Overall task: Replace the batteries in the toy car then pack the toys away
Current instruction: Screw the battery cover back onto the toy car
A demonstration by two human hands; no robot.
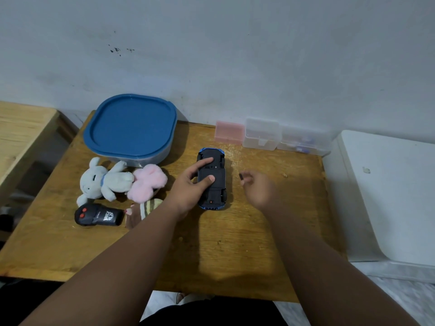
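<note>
A blue toy car (215,171) lies upside down on the wooden table (235,243), its black underside facing up. My left hand (188,187) holds the car from the left, index finger and thumb pressing on the underside. Just right of the car, my right hand (259,187) pinches a small dark object (241,177), too blurred to identify. A black remote control (98,215) with red buttons lies at the front left. A white plush (103,182), a pink plush (147,182) and a small striped plush (143,210) lie left of the car.
A grey container with a blue lid (130,128) stands at the back left. A pink box (229,132) and two clear plastic boxes (262,134) line the wall at the back right. A white surface (388,196) adjoins the table on the right, another wooden table (23,128) on the left.
</note>
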